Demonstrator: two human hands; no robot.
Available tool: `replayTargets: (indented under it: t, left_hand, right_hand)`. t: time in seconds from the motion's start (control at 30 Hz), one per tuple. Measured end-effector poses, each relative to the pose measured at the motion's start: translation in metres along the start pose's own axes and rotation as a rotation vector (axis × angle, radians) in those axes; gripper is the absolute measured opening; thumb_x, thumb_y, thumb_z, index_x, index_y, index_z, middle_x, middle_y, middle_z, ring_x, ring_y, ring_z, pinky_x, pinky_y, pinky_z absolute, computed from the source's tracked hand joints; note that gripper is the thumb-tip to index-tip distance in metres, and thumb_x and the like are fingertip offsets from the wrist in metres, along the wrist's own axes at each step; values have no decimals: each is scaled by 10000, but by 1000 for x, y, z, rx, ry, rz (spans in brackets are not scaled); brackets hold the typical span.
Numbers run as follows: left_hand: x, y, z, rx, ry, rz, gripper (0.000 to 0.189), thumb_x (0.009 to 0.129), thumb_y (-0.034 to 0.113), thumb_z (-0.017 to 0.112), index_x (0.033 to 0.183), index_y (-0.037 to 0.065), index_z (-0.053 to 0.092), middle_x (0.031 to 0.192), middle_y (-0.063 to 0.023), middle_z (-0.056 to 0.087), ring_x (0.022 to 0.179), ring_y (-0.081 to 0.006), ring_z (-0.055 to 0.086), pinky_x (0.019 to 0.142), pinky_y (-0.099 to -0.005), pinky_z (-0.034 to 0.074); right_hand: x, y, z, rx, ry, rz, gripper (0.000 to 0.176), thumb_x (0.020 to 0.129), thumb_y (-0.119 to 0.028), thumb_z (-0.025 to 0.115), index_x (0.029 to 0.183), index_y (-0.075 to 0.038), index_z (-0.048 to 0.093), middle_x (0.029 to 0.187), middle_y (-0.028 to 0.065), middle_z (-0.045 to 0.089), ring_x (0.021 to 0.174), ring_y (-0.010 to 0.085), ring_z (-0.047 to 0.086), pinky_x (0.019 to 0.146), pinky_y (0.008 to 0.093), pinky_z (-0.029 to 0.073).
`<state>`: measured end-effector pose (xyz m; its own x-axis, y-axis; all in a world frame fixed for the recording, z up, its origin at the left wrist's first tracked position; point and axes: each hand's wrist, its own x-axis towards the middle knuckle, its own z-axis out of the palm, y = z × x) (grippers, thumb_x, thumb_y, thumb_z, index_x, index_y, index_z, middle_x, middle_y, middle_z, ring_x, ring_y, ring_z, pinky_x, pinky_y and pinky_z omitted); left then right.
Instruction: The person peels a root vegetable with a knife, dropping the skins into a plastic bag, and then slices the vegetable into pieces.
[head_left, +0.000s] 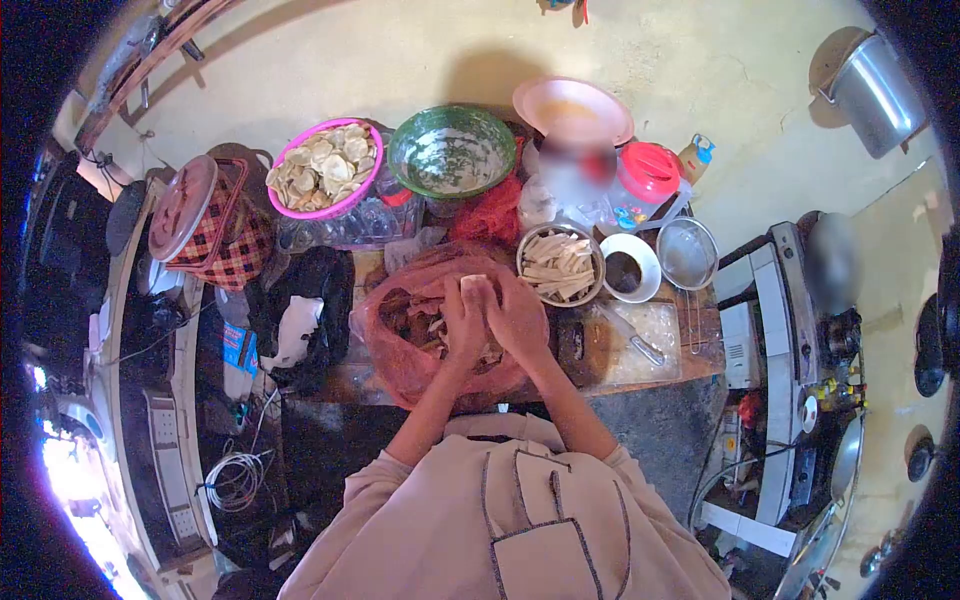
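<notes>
My left hand (465, 318) and my right hand (512, 315) are close together over an open red plastic bag (390, 365). Their fingers are closed round a pale, peeled-looking root piece (474, 283), of which only the end shows. Inside the bag lie brownish scraps, like peelings, with some pale bits (432, 335). To the right of my hands stands a bowl (525, 283) of cut pale sticks (562, 265). A knife (632, 335) lies on a light cutting board (655, 350), apart from both hands.
At the back are a pink basket (272, 190) of pale round slices, a green basin (400, 125) with white residue and a pink basin (620, 105). A white bowl (645, 250) of dark liquid and a strainer (688, 255) stand right. A checked bag (225, 245) is left.
</notes>
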<state>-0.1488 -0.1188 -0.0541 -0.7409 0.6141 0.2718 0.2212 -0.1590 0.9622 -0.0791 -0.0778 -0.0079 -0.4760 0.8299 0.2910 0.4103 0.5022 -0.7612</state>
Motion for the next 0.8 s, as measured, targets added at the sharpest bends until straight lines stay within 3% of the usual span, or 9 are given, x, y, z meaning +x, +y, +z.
replayTargets:
  t: [0.1, 0.2, 0.3, 0.4, 0.47, 0.53, 0.63, 0.67, 0.8]
  left_hand:
    - [4, -7, -6, 96, -108, -32, 219, 905, 233, 409, 911, 14, 416, 784, -65, 503, 721, -133, 471, 648, -290, 407]
    - [3, -3, -6, -56, -147, -70, 202, 897, 223, 427, 892, 21, 411, 770, -57, 487, 712, -128, 455, 631, -291, 398]
    - [5, -3, -6, -67, -118, -62, 195, 896, 219, 434, 901, 25, 413, 770, -56, 484, 717, -125, 461, 638, -276, 399]
    - [6, 10, -13, -159, -182, -241, 278, 892, 300, 430, 894, 22, 435, 732, -50, 487, 667, -132, 489, 593, -279, 419]
    - [12, 1, -23, -382, -117, -326, 328, 874, 368, 427, 872, 42, 463, 718, -45, 502, 629, -139, 503, 550, -278, 426]
    - [26, -15, -41, -607, -47, -403, 380, 856, 436, 425, 851, 62, 491, 703, -39, 516, 591, -146, 518, 507, -276, 433]
    - [34, -22, -55, -866, 29, -572, 418, 834, 500, 436, 824, 91, 520, 685, -29, 526, 551, -150, 529, 467, -267, 443]
    - [33, -20, -57, -901, 31, -664, 402, 831, 495, 449, 819, 100, 522, 682, -24, 521, 549, -147, 527, 472, -259, 446]
    - [30, -5, -43, -1232, -117, -768, 360, 829, 454, 486, 828, 95, 513, 694, -9, 495, 588, -126, 492, 493, -229, 460]
  right_hand:
    - [-1, 16, 5, -70, -40, -54, 264, 846, -244, 448, 981, -36, 540, 808, 184, 562, 791, 352, 536, 714, 419, 422]
    - [-1, 14, 4, -98, -71, -114, 253, 858, -239, 433, 934, -26, 548, 804, 192, 558, 788, 351, 534, 700, 424, 416]
    - [-3, 11, 2, -23, -62, 41, 285, 872, -264, 414, 892, -9, 541, 801, 196, 554, 786, 360, 529, 684, 429, 407]
    - [-3, 17, 4, 79, 3, 55, 344, 890, -313, 388, 867, 1, 527, 762, 177, 546, 731, 322, 533, 659, 418, 398]
    - [-3, 54, 19, 199, 242, 43, 377, 894, -342, 380, 862, -1, 536, 728, 150, 540, 702, 278, 529, 644, 387, 399]
    - [8, 42, -4, 462, 403, 281, 396, 892, -369, 392, 854, -4, 539, 663, 93, 520, 652, 207, 506, 609, 330, 391]
    - [10, 53, -22, 218, 99, 111, 369, 877, -353, 431, 865, 1, 535, 637, 85, 516, 636, 214, 517, 597, 338, 398]
    - [10, 63, -10, 273, -8, 96, 321, 847, -325, 484, 888, -9, 530, 665, 121, 543, 641, 266, 543, 612, 359, 415]
    - [6, 34, 10, -88, -159, 42, 299, 811, -306, 523, 929, -32, 548, 774, 173, 583, 745, 331, 568, 662, 377, 441]
